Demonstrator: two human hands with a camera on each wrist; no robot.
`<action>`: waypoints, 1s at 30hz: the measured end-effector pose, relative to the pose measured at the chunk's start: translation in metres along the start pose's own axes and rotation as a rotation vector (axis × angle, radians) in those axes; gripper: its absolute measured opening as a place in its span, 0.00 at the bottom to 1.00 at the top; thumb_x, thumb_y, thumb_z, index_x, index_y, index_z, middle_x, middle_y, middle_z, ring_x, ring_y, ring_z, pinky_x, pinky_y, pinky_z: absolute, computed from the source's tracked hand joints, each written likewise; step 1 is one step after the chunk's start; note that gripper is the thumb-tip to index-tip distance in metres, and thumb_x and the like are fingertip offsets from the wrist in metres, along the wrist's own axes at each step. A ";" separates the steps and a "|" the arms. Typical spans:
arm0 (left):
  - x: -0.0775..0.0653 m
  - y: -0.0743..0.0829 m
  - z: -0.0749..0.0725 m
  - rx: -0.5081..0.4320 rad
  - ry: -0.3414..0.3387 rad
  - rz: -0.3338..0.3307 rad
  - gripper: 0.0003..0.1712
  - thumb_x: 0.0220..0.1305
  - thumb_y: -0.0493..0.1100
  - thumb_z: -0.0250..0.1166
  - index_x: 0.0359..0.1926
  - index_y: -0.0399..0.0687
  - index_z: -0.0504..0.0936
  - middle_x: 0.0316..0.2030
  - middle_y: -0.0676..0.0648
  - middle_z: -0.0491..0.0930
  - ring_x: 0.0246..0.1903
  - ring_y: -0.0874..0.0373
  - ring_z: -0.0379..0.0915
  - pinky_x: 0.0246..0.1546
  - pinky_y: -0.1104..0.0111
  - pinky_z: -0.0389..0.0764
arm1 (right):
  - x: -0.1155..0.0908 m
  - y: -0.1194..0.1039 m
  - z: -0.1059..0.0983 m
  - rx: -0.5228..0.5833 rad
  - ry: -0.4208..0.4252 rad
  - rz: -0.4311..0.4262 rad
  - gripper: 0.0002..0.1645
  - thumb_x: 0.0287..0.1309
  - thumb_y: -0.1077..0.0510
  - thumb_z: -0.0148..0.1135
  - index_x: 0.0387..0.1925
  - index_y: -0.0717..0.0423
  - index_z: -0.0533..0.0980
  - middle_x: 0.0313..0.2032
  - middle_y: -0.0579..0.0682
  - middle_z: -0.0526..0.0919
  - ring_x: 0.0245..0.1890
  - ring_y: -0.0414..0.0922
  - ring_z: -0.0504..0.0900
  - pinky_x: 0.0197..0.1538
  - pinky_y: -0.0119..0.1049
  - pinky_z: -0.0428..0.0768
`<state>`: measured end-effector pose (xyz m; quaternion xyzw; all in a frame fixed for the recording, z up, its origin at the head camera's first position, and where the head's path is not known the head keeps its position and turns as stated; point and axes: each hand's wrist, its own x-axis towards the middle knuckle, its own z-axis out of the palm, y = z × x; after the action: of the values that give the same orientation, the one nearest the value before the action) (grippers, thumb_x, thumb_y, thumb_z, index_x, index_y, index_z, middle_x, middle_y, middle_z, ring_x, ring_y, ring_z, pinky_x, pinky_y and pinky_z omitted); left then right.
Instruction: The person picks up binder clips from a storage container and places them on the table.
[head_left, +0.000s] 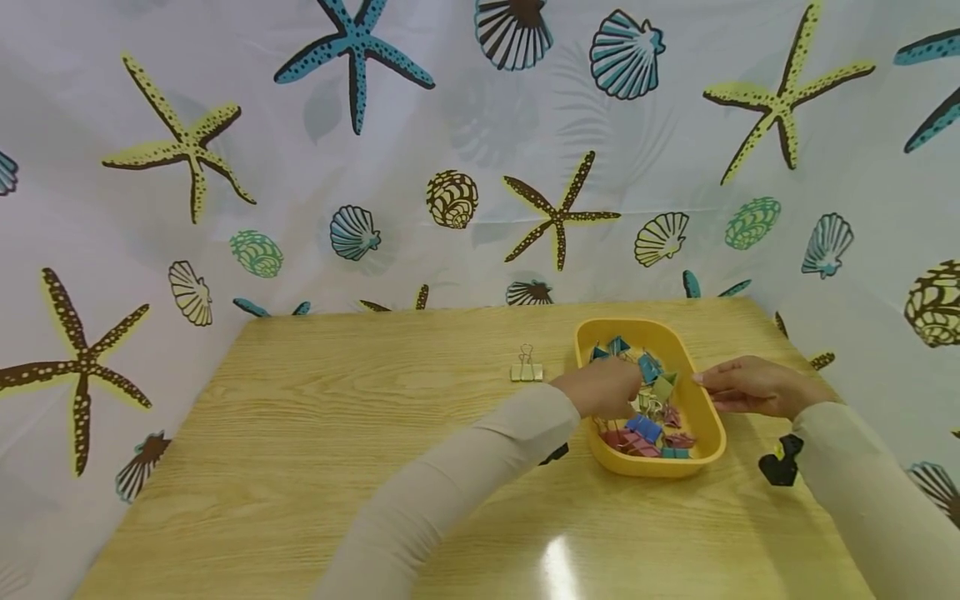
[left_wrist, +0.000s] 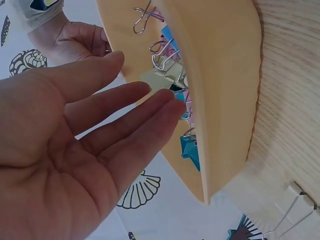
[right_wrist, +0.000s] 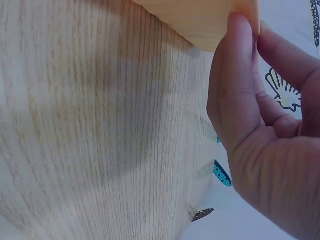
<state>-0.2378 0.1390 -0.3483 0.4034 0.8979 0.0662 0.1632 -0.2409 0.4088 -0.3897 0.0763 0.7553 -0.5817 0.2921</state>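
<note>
A yellow tray on the table holds several binder clips in pink, blue, teal, olive and pale tones, among them a blue binder clip and a teal binder clip. Over the tray's left side reaches my left hand. In the left wrist view its fingers are extended near the clips, with nothing seen held. My right hand pinches the tray's right rim between thumb and fingers, as the right wrist view also shows at the tray wall.
A pale yellow binder clip stands on the wooden table, left of the tray. One black object lies near the right forearm; another black object is partly hidden by the left sleeve. Patterned cloth borders the table.
</note>
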 end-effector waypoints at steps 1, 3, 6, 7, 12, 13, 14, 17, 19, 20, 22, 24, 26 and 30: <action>0.000 0.001 0.000 0.000 -0.006 -0.012 0.20 0.64 0.47 0.65 0.20 0.50 0.67 0.15 0.54 0.54 0.15 0.64 0.48 0.19 0.75 0.58 | 0.000 0.000 0.000 0.002 -0.001 -0.004 0.15 0.70 0.56 0.53 0.48 0.62 0.79 0.37 0.49 0.85 0.35 0.41 0.85 0.43 0.32 0.82; 0.000 0.001 0.001 0.001 -0.011 -0.031 0.13 0.63 0.47 0.66 0.25 0.51 0.72 0.17 0.55 0.62 0.16 0.65 0.56 0.21 0.75 0.63 | 0.000 0.000 0.000 0.010 -0.001 -0.003 0.15 0.69 0.56 0.53 0.47 0.62 0.79 0.37 0.49 0.85 0.36 0.41 0.85 0.43 0.33 0.82; 0.002 0.000 0.004 0.010 -0.008 -0.059 0.06 0.62 0.46 0.67 0.35 0.51 0.79 0.26 0.57 0.74 0.23 0.67 0.67 0.27 0.76 0.70 | -0.001 -0.001 0.001 0.016 0.005 0.000 0.16 0.69 0.56 0.54 0.48 0.64 0.79 0.37 0.50 0.85 0.36 0.42 0.85 0.43 0.33 0.82; 0.003 -0.001 0.005 0.011 -0.005 -0.069 0.07 0.62 0.46 0.67 0.39 0.51 0.80 0.30 0.58 0.77 0.26 0.67 0.70 0.28 0.76 0.71 | -0.001 -0.001 0.002 0.016 0.008 0.002 0.16 0.69 0.56 0.54 0.48 0.64 0.78 0.37 0.50 0.85 0.36 0.42 0.85 0.43 0.33 0.82; 0.007 -0.003 0.007 0.017 0.009 -0.090 0.08 0.61 0.46 0.68 0.40 0.52 0.82 0.30 0.58 0.77 0.27 0.67 0.69 0.29 0.75 0.71 | -0.001 -0.003 0.003 0.011 0.013 0.018 0.16 0.69 0.56 0.54 0.48 0.64 0.79 0.36 0.49 0.85 0.34 0.41 0.85 0.41 0.32 0.82; 0.008 -0.003 0.007 0.018 0.011 -0.090 0.07 0.61 0.46 0.68 0.40 0.52 0.82 0.28 0.58 0.76 0.26 0.66 0.69 0.29 0.75 0.71 | -0.001 -0.003 0.003 0.009 0.013 0.020 0.16 0.69 0.56 0.54 0.48 0.63 0.79 0.36 0.49 0.85 0.33 0.40 0.85 0.41 0.31 0.82; 0.008 -0.003 0.007 0.019 0.013 -0.085 0.07 0.61 0.46 0.68 0.39 0.51 0.83 0.27 0.57 0.76 0.26 0.66 0.69 0.28 0.75 0.70 | -0.001 -0.003 0.002 0.011 0.012 0.022 0.15 0.69 0.56 0.54 0.47 0.63 0.79 0.36 0.49 0.85 0.33 0.40 0.85 0.41 0.31 0.82; 0.008 -0.003 0.007 0.011 0.011 -0.083 0.11 0.60 0.44 0.68 0.44 0.50 0.84 0.30 0.57 0.79 0.26 0.66 0.70 0.28 0.76 0.72 | -0.001 -0.003 0.002 0.010 0.010 0.024 0.15 0.69 0.56 0.53 0.46 0.62 0.80 0.36 0.49 0.85 0.33 0.40 0.85 0.40 0.31 0.82; 0.008 -0.002 0.007 -0.010 0.007 -0.094 0.12 0.60 0.42 0.68 0.46 0.50 0.84 0.34 0.56 0.81 0.27 0.66 0.72 0.27 0.76 0.73 | -0.001 -0.003 0.002 0.014 0.007 0.023 0.15 0.69 0.56 0.53 0.46 0.62 0.80 0.36 0.49 0.85 0.33 0.40 0.85 0.40 0.30 0.82; 0.008 -0.002 0.007 -0.016 0.006 -0.096 0.13 0.60 0.41 0.68 0.47 0.50 0.83 0.36 0.56 0.82 0.28 0.66 0.73 0.27 0.76 0.73 | -0.001 -0.004 0.002 0.018 0.005 0.023 0.15 0.69 0.57 0.53 0.46 0.62 0.80 0.36 0.49 0.85 0.33 0.40 0.85 0.40 0.30 0.82; 0.008 -0.002 0.008 -0.027 0.013 -0.105 0.15 0.60 0.39 0.68 0.49 0.51 0.83 0.41 0.56 0.82 0.30 0.67 0.74 0.27 0.76 0.74 | -0.002 -0.004 0.003 0.020 0.007 0.021 0.15 0.69 0.57 0.53 0.46 0.62 0.80 0.36 0.49 0.85 0.33 0.40 0.85 0.40 0.30 0.82; 0.008 -0.003 0.009 -0.026 0.017 -0.105 0.14 0.60 0.37 0.67 0.48 0.51 0.83 0.41 0.56 0.82 0.30 0.67 0.73 0.27 0.77 0.73 | -0.002 -0.004 0.003 0.023 0.008 0.019 0.14 0.69 0.57 0.53 0.46 0.62 0.80 0.36 0.49 0.85 0.34 0.40 0.85 0.41 0.31 0.82; 0.008 -0.004 0.010 -0.023 0.029 -0.096 0.12 0.62 0.35 0.65 0.47 0.51 0.84 0.36 0.55 0.81 0.28 0.67 0.70 0.26 0.77 0.71 | -0.002 -0.004 0.003 0.021 0.008 0.016 0.14 0.69 0.57 0.53 0.46 0.61 0.80 0.36 0.49 0.85 0.34 0.40 0.85 0.41 0.31 0.82; 0.009 -0.006 0.012 -0.031 0.057 -0.077 0.08 0.66 0.34 0.59 0.37 0.49 0.84 0.24 0.55 0.73 0.21 0.64 0.60 0.20 0.75 0.63 | -0.002 -0.003 0.003 0.013 0.006 0.010 0.14 0.70 0.57 0.53 0.45 0.60 0.81 0.36 0.49 0.85 0.34 0.40 0.85 0.41 0.31 0.82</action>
<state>-0.2433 0.1418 -0.3634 0.3641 0.9159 0.0852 0.1461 -0.2395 0.4059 -0.3864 0.0837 0.7520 -0.5848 0.2924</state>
